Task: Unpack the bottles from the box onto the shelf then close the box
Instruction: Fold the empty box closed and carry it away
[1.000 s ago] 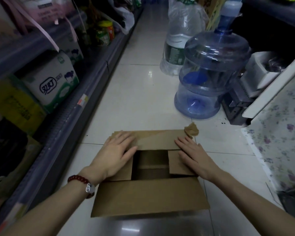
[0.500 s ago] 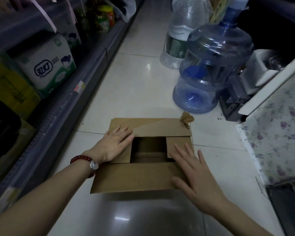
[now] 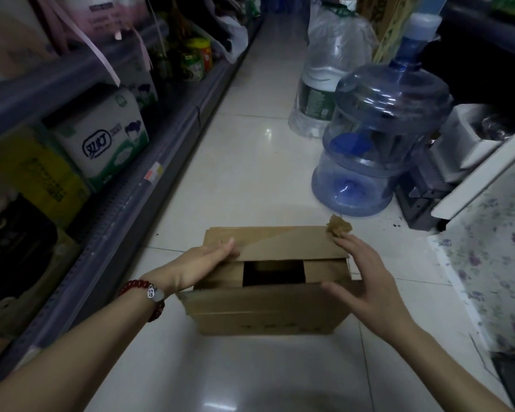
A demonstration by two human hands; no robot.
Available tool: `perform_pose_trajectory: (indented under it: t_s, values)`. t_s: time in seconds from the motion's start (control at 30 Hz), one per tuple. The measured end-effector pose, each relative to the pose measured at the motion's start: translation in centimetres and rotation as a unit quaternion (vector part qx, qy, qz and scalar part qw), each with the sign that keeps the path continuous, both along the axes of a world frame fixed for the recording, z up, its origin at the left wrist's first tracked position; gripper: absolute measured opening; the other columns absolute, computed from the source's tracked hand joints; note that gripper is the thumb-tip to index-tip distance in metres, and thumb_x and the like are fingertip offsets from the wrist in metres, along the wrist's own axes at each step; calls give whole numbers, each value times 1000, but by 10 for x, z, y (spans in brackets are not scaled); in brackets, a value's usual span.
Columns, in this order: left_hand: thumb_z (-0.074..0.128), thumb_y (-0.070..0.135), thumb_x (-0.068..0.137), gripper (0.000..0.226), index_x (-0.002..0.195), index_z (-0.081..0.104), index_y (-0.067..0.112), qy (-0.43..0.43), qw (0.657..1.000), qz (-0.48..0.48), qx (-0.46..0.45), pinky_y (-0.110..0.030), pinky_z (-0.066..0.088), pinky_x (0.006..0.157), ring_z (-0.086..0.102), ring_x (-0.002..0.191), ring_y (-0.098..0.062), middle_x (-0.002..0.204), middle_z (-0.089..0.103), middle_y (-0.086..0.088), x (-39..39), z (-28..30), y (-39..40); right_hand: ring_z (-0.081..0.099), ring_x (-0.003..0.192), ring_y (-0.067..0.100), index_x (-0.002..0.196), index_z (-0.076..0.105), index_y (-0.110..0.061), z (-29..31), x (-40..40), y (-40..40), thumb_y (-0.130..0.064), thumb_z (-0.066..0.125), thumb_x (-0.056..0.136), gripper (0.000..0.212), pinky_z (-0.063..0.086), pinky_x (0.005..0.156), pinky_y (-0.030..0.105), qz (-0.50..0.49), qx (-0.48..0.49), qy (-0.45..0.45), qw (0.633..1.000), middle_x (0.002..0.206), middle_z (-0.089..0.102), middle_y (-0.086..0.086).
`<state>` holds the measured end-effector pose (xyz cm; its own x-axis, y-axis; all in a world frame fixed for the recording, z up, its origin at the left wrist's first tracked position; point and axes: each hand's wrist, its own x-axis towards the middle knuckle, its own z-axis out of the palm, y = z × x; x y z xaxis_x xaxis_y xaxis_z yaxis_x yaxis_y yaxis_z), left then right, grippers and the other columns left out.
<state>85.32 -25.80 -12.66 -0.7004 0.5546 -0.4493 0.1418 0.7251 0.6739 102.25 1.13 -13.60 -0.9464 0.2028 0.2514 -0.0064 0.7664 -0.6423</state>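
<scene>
Closing stage: box [image 3: 265,295] on the floor [image 3: 250,179] between both hands, flaps mostly folded, centre gap open.

Left hand [image 3: 202,263] lies flat, fingers straight, on the left inner flap with fingertips at the edge of the far flap [image 3: 280,243]. Right hand [image 3: 366,281] is spread, fingers straight, at the box's right edge over the near flap [image 3: 250,301]; cannot tell if it touches. Neither hand grips anything. Dark gap between the hands shows no bottles, so unpacking looks done; which shelf [image 3: 125,185] items came from it, left of the left hand, I can't tell. Left to do: near flap down, gap shut. Big water jug [image 3: 378,138] stands beyond the right hand, well apart.
</scene>
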Motion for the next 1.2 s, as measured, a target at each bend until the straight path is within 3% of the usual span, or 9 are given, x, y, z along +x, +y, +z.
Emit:
perform_pose_trajectory:
  t_s: [0.13,0.27,0.37,0.47,0.57,0.7,0.77,0.97,1.2]
  values:
    - [13,66,91,68,120,64,32,-35,998,32,30,-24,26,100,48,118,-9,132,53,12,-8,13,0,27,141,8,141,37,-32,-9,-33,8,-74,43,77,77,27,117,38,-15,45,-20,999,153,32,-9]
    - [23,71,88,65,113,66,30,86,996,23,20,-28,41,96,58,109,-13,113,62,10,-6,6,6,22,144,16,142,38,-27,-30,-56,7,-71,39,78,78,24,118,41,-63,77,-51,994,157,25,-4]
    - [17,85,72,81,124,55,37,238,970,-41,-23,-35,37,106,46,121,-12,128,54,12,-1,-12,7,18,146,22,141,40,-26,-43,-67,3,-73,34,76,81,22,118,41,-82,65,-84,991,159,19,-2]
    - [15,82,73,76,134,43,47,314,943,-39,-104,-44,14,120,13,143,-29,154,24,4,8,-33,4,16,145,28,137,44,-32,-52,-68,3,-75,37,74,77,25,115,42,-104,78,-96,987,159,16,-6]
    - [33,72,82,54,134,33,59,233,968,29,-94,-53,6,118,-11,145,-40,159,-14,11,14,-47,2,15,145,36,138,39,-44,-56,-67,4,-74,47,75,70,29,113,49,-127,46,-145,980,159,10,-16]
    - [49,61,85,49,133,41,55,145,985,93,-16,-36,25,115,27,143,-24,159,-18,10,15,-43,8,34,139,18,139,41,-39,-50,-66,1,-57,57,82,62,36,106,36,-110,-35,-140,983,159,11,-14]
    - [55,57,83,48,131,47,52,136,985,108,8,-27,22,114,28,143,-16,160,-12,8,14,-34,9,36,138,17,140,42,-35,-39,-63,-2,-53,58,84,61,35,106,33,-107,-38,-144,983,159,15,-11]
    - [63,54,80,51,129,50,50,84,989,117,14,-21,18,113,26,144,-17,162,-7,1,29,54,-2,32,141,18,141,42,-29,52,-39,-15,-50,56,86,60,30,111,33,-108,-49,-187,975,159,17,-7]
    - [59,56,82,55,134,43,48,58,992,114,-6,-32,20,116,22,146,-25,162,0,-6,35,269,-17,34,139,16,141,42,-27,270,-31,-28,-48,61,85,63,30,110,30,-110,-74,-225,965,159,16,-9]
